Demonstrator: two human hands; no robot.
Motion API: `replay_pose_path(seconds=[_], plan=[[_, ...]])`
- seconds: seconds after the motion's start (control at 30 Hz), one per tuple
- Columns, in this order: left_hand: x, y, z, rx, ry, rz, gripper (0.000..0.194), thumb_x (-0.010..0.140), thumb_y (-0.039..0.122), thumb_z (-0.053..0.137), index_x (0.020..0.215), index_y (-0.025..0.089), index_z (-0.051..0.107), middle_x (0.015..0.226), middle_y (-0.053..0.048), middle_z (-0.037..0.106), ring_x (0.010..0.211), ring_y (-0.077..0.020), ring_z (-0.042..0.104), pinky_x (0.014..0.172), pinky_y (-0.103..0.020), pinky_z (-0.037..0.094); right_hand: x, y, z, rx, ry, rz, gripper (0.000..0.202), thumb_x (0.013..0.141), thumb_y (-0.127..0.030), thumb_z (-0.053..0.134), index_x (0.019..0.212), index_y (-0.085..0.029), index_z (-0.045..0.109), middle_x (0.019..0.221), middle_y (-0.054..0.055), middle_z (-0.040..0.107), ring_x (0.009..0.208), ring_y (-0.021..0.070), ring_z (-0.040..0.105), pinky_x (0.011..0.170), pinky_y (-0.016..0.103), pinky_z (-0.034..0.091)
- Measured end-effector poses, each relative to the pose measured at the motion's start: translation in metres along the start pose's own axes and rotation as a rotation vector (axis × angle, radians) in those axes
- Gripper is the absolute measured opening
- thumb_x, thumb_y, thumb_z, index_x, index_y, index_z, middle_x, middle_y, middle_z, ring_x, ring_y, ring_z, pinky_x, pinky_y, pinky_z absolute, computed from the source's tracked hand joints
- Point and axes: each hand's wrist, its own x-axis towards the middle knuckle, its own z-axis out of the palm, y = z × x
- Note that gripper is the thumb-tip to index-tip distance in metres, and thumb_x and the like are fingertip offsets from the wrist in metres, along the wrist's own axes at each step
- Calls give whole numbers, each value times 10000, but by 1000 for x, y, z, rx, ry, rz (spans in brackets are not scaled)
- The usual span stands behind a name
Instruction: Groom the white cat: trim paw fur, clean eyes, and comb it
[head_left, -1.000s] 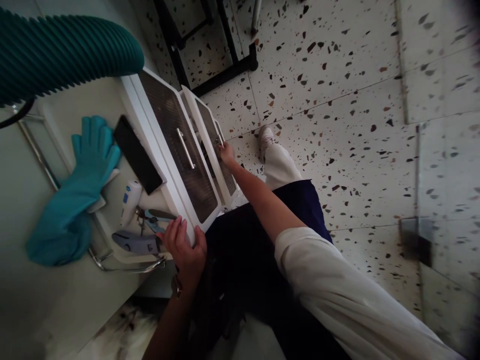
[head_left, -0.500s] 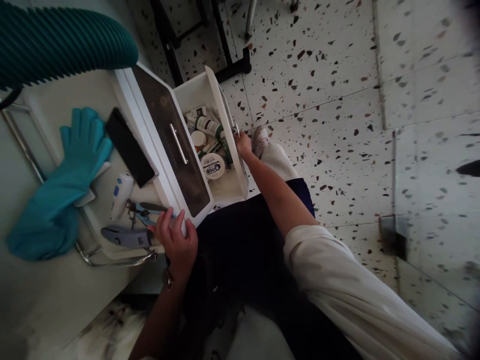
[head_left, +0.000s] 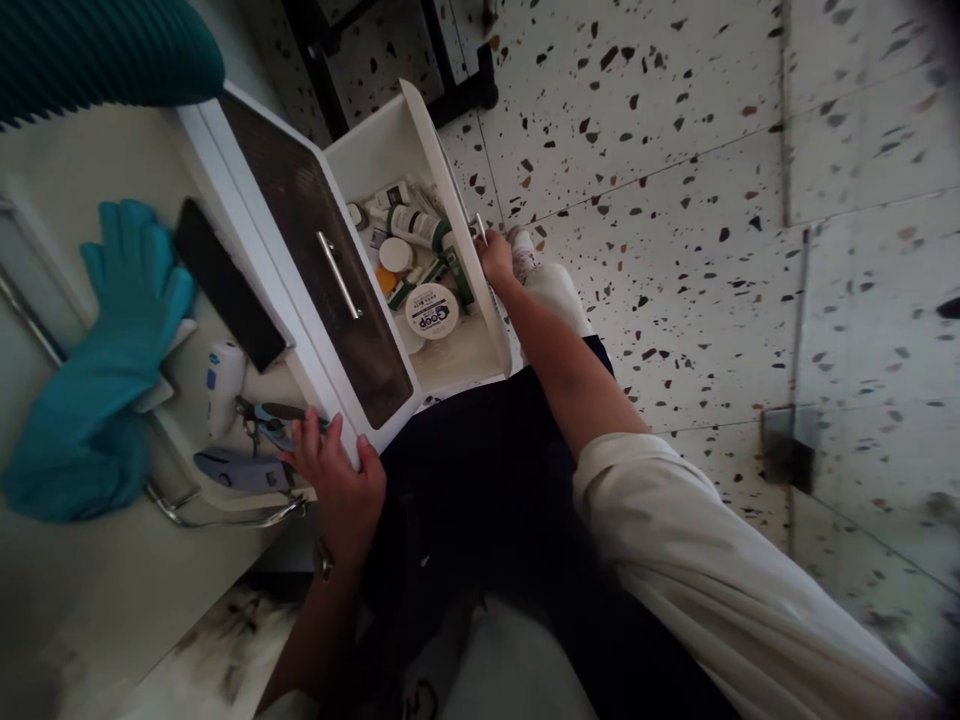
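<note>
My right hand [head_left: 495, 260] has its fingers wrapped at the metal handle [head_left: 481, 226] of a pulled-out white drawer [head_left: 469, 365]. Inside the drawer lie a round white tub [head_left: 432, 311] with "Goop" lettering, a green and white bottle [head_left: 415, 226], a smaller white-lidded jar [head_left: 395, 255] and several other containers. My left hand [head_left: 341, 490] rests with spread fingers on the near corner of the cabinet top, beside blue-handled clippers [head_left: 274, 425] and a grey-purple tool [head_left: 241, 470]. It holds nothing.
On the cabinet top lie a teal rubber glove [head_left: 127, 350], a black flat object [head_left: 229, 285] and a white device [head_left: 224, 388]. A green ribbed hose [head_left: 112, 60] crosses the upper left. Black metal legs [head_left: 457, 100] stand behind the drawer.
The drawer has come further out with my right hand at its handle, and more of its contents shows. The view has shifted a little; my left hand stays on the cabinet corner.
</note>
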Motion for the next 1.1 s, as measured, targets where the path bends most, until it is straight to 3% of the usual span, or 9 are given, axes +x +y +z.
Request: replay_pose_path(seconds=[0.2, 0.33, 0.63, 0.8, 0.9, 1.1], plan=[[-2, -3, -3, 82, 1, 87, 385, 900, 237, 572, 1263, 111, 540, 1545, -261, 408, 1560, -332, 188, 1247, -647, -15, -1, 4, -1, -12, 5, 12, 231, 1032, -267, 439, 1083, -145, 629, 1129, 145, 699, 1123, 249, 646, 980, 409, 499], [0, -3, -4, 110, 19, 151, 338, 895, 204, 581, 1219, 110, 560, 1543, -269, 409, 1552, -346, 212, 1242, -671, 14, 1, 4, 1, -22, -11, 19, 308, 1069, -275, 354, 1122, -85, 591, 1152, 168, 685, 1094, 180, 654, 957, 332, 482], [7, 6, -2, 98, 89, 77, 472, 825, 267, 660, 1249, 118, 516, 1486, -279, 462, 1516, -380, 287, 1227, -704, 36, 1, 4, 2, -54, -17, -4, 458, 1091, -284, 192, 1137, -9, 556, 1148, 211, 679, 1080, 134, 647, 916, 302, 456], [7, 9, -1, 117, 76, 13, 499, 854, 334, 648, 1283, 114, 518, 1504, -271, 445, 1527, -369, 266, 1249, -656, 48, 3, 5, 1, -40, -28, -7, 346, 1078, -300, 329, 1150, -78, 585, 1183, 193, 688, 1084, 168, 663, 935, 330, 474], [6, 8, 0, 150, 87, 52, 537, 845, 307, 665, 1317, 116, 498, 1508, -260, 453, 1525, -352, 280, 1253, -646, 77, 4, 5, 0, -31, -20, 3, 283, 1059, -290, 398, 1144, -118, 606, 1185, 183, 698, 1071, 183, 669, 934, 335, 485], [6, 7, 1, 173, 102, 101, 503, 819, 248, 652, 1281, 91, 529, 1503, -271, 450, 1515, -364, 295, 1243, -661, 71, 5, 6, -1, -28, -29, -10, 326, 1063, -256, 342, 1100, -63, 602, 1175, 196, 692, 1096, 164, 659, 943, 323, 461]])
